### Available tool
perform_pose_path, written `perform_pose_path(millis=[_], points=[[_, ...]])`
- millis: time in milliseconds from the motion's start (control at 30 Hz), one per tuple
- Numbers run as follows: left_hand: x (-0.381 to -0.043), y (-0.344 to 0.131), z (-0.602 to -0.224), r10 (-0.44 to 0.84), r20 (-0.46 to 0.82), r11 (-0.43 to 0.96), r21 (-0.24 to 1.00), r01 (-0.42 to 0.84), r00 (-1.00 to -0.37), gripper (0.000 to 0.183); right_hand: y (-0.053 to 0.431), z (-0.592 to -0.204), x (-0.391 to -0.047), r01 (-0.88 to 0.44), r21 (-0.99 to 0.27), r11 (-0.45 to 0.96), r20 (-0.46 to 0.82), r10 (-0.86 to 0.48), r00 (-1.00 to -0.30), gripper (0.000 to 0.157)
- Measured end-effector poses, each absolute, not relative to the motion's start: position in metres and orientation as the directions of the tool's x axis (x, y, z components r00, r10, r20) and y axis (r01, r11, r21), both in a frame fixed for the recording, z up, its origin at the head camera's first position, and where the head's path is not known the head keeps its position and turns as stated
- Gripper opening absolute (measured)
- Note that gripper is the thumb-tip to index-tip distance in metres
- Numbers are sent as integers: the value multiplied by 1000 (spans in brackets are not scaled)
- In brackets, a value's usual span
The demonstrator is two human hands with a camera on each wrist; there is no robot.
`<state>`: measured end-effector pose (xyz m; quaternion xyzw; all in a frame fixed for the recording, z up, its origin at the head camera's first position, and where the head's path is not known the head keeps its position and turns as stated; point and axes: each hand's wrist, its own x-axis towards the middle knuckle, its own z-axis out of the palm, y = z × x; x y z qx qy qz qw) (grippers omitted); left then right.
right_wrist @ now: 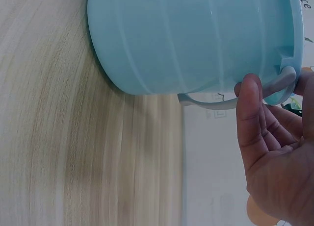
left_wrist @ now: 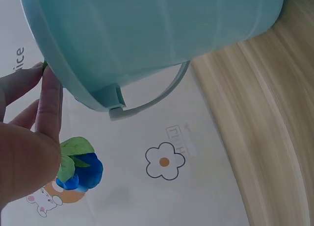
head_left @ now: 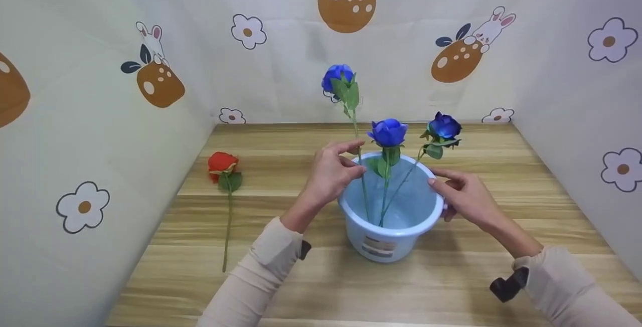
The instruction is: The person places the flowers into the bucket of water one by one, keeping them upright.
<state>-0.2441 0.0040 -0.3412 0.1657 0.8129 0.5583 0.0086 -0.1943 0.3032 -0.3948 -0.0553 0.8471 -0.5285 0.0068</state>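
A light blue plastic bucket stands upright on the wooden table. Between thumb and fingers, my left hand pinches the green stem of a blue rose at the bucket's left rim; the stem's lower end is inside. Two more roses lean in the bucket: a blue one in the middle and a darker blue one toward the right. My right hand grips the right rim, thumb on top and fingers outside, near the bucket's handle in the right wrist view.
A red rose with a long green stem lies on the table to the left. Patterned cloth walls with rabbits and flowers enclose the table at the back and both sides. A label is on the bucket's front.
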Motion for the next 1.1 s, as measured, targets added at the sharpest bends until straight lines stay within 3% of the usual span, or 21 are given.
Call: perform_pose_path(millis=[400,633,900,1100], points=[[-239,29,-345,335,137,606,726,325,-932,54,305,-399,-193,-92,-897,433,55,-99,-994,57],[-238,34,-348,359,90,675,662,325,-929,51,305,-399,-194,-89,-896,436,47,-106,-993,58],[-236,37,-349,391,139,750,525,403,-910,32,303,-397,-194,-114,-901,418,72,-115,-991,55],[-234,42,-352,391,158,783,460,418,-907,28,302,-398,-195,-122,-904,410,84,-109,-991,53]])
